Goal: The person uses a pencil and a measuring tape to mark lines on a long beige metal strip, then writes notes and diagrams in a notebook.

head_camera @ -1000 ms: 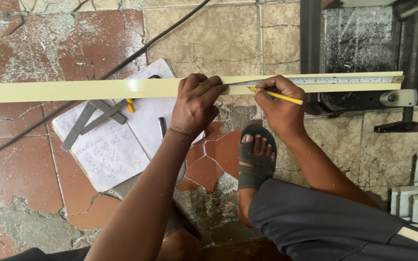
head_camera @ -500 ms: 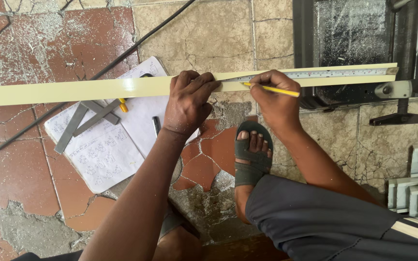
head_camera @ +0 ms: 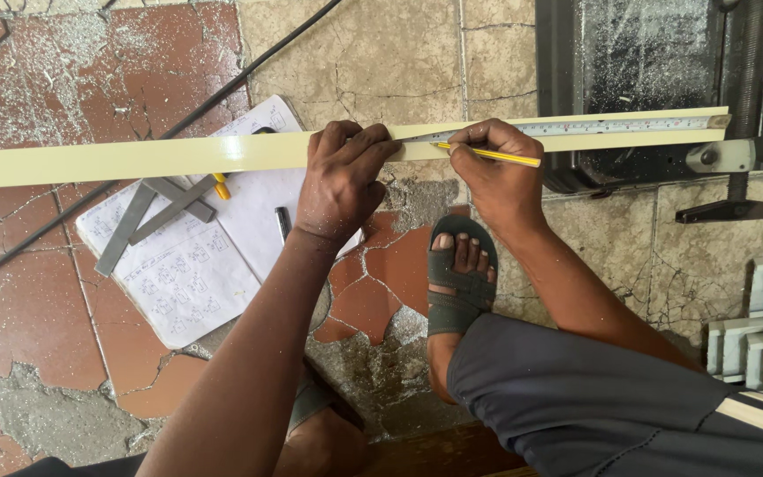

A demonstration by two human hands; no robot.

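- Looks like the marking step to me: the left hand (head_camera: 342, 181) is spread flat with fingers curled over the top edge of the long pale-yellow flat strip (head_camera: 134, 159), pressing it down, not really gripping around it.
- The right hand (head_camera: 496, 172) is closed in a writing pinch on a thin yellow pencil (head_camera: 487, 155), its tip touching the strip just past the left fingertips.
- A steel measuring tape (head_camera: 576, 129) lies along the strip from the right fingers out to the strip's far end, hooked over it as far as I can tell.
- The strip itself runs across the whole view, one end resting on the dark metal machine base (head_camera: 646, 88) beyond the right knuckles, the rest hanging above the cracked red and beige tiled floor (head_camera: 37, 300).
- My guess for the next move: the pencil tip has to land on the right tape graduation while the left hand keeps strip and tape from sliding.
- Around: an open white notebook with pencil sketches (head_camera: 187, 265) below the left fingers, a grey metal try square (head_camera: 147, 216) lying on it, and a black cable (head_camera: 222, 88) running under the strip.
- A foot in a grey-green sandal (head_camera: 459, 278) sits right under the right wrist. Nothing blocks the pencil.
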